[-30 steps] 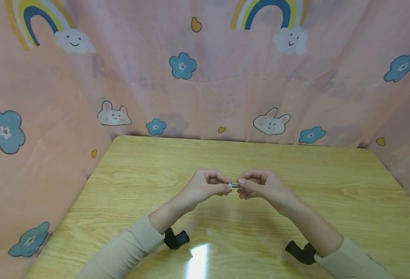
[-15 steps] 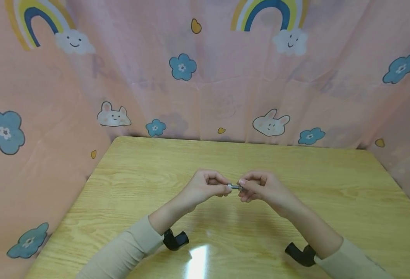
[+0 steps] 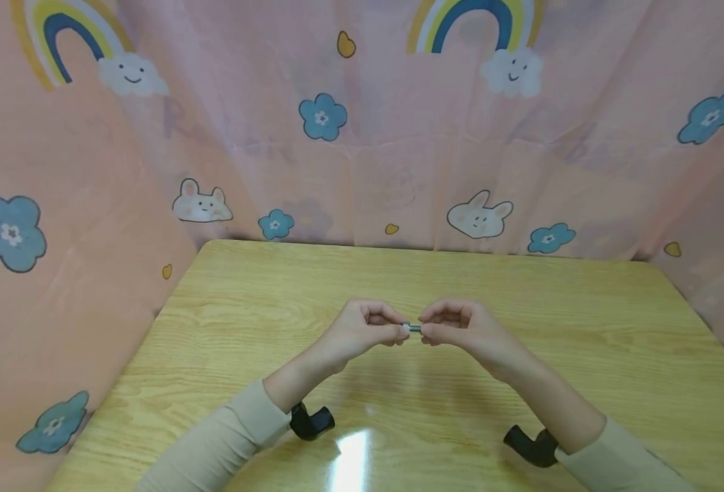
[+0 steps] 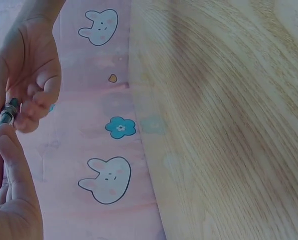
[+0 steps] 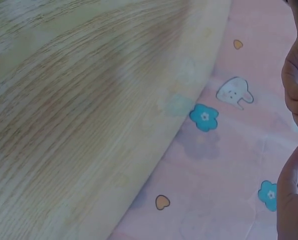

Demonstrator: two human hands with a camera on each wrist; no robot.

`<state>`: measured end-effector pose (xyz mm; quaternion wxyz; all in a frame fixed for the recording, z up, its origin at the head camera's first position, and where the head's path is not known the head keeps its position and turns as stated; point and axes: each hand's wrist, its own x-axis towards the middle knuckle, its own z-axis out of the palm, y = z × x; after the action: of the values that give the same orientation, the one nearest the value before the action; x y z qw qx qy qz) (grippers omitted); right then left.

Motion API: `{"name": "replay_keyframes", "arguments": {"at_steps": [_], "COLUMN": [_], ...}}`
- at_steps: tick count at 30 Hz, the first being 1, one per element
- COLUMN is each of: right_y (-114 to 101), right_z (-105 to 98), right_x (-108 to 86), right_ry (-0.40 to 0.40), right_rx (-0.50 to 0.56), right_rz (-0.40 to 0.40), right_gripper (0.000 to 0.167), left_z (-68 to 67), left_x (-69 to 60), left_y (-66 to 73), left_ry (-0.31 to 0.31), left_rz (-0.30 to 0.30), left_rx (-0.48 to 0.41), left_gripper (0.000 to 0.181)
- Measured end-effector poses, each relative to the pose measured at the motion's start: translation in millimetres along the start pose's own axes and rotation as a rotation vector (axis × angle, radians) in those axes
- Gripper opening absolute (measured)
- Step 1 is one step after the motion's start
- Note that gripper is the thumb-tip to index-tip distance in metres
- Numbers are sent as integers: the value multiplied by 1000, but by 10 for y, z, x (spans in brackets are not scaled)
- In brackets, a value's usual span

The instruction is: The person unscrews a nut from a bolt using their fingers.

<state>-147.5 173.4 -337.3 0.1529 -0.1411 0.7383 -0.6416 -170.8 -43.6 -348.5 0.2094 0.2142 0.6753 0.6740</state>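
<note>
A small metal bolt [image 3: 415,329] lies roughly level between the two hands above the table; its threaded shank [image 4: 6,118] shows in the left wrist view. My left hand [image 3: 362,331] pinches one end between thumb and fingers. At the other end, my right hand [image 3: 463,328] has its thumb and curled fingers round a ring-shaped metal piece, perhaps a nut [image 4: 10,108], on the shank. The fingertips cover part of it. In the right wrist view the left hand [image 5: 297,90] and right hand [image 5: 292,200] are cut off by the edge, and the bolt is not visible.
The wooden table [image 3: 275,287] spreads under both hands, with a bright reflection near its front. Behind and beside it hangs a pink printed cloth [image 3: 386,157]. Black curved pieces [image 3: 312,421] are at both wrists.
The right thumb and fingertips have shifted slightly at the bolt's end, the thumb now lower and apart from the index fingertip. The left hand keeps its grip in the same place.
</note>
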Motion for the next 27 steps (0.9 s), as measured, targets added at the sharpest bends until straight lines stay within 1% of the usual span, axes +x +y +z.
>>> {"name": "replay_keyframes", "arguments": {"at_steps": [4,9,12,16,18,24,27], "right_y": [-5,-10,-9,-9,-10,-7,0], "right_z": [-9,-11,-16,-17,-12,8,9], "right_x": [-4,12,6,-14,-10,10,8], "right_ry": [5,-2,-8,-1,5,5,7], "right_rx": [-2,-7,-7,-27,-35,-28,-19], "right_rz": [-12,-6,-15,-32,-24,21,7], "right_gripper": [27,22,19,31,32,29,29], "left_z": [-4,-5,-6,-10,-13,-27,-39], "left_x": [2,3,4,-4,-12,-21,-15], "left_y": [3,2,1,-9,-11,-7,-9], "left_ry": [-3,-5,-5,-5,-2,9,9], "left_rz": [11,10,6,5,1,-1,9], "left_rx": [-4,-6,-14,-21,-20,-7,-14], "left_gripper": [18,18,18,18,18,18,18]}}
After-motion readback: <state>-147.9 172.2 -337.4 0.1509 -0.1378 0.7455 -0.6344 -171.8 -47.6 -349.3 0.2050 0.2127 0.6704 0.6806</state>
